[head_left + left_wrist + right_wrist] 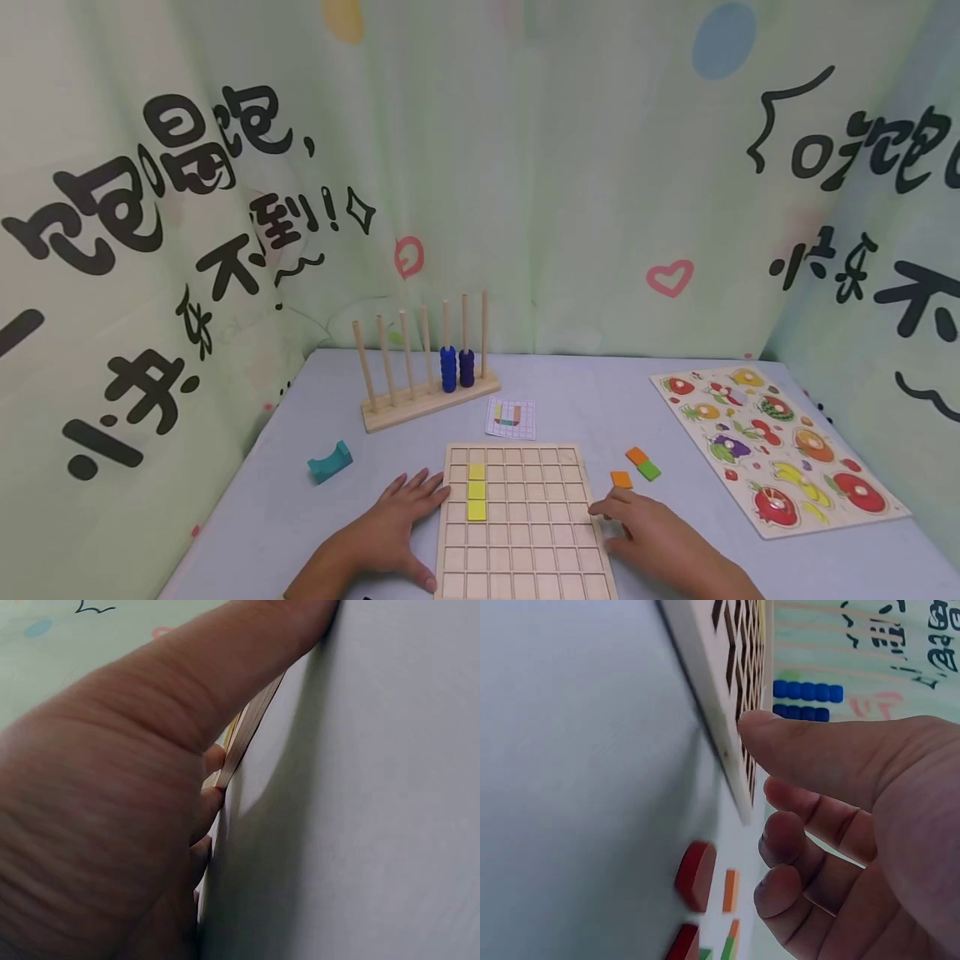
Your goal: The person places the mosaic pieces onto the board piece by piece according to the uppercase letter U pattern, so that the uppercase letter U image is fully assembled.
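Flanking pale wooden gridded board (529, 512) on whitish tabletop (577, 400), lettered green curtain (525, 192) behind, spread left hand (396, 527) and half-curled right hand (643, 532) grip nothing (board's near edge cropped).

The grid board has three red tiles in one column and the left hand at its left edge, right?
No, the head view shows the grid board has three yellow tiles, not red, in one column; the left hand is at its left edge.
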`<state>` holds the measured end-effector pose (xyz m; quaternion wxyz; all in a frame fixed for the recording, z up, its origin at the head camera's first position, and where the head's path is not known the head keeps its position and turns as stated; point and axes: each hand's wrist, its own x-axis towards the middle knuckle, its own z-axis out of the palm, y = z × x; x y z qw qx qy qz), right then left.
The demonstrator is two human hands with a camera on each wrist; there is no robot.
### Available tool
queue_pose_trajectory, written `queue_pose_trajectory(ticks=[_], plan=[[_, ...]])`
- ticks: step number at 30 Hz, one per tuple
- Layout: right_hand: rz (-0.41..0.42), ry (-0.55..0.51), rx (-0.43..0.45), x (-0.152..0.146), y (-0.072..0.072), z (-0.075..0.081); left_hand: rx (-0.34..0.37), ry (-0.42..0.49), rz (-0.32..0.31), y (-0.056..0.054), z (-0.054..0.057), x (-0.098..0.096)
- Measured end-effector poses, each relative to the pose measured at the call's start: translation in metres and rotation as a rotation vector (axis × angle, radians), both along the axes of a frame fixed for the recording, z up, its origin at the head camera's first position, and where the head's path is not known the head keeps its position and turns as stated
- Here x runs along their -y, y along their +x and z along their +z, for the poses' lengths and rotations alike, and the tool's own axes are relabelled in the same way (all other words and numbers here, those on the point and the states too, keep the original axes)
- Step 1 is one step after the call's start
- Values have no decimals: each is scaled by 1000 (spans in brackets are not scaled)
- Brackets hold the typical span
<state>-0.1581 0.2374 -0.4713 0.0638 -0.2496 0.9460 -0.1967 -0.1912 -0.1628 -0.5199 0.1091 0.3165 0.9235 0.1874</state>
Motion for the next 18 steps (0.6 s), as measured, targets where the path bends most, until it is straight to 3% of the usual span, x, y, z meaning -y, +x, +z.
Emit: queue_pose_trajectory(ticks=[4, 9, 18], plan=[[-96, 5, 89, -8, 1, -4, -7, 4, -8, 1, 1, 0], [-180, 30, 112, -16, 1, -7, 4, -8, 4, 0, 0, 0], [-231, 58, 184, -24, -4, -4, -4, -9, 2, 0, -2, 0]])
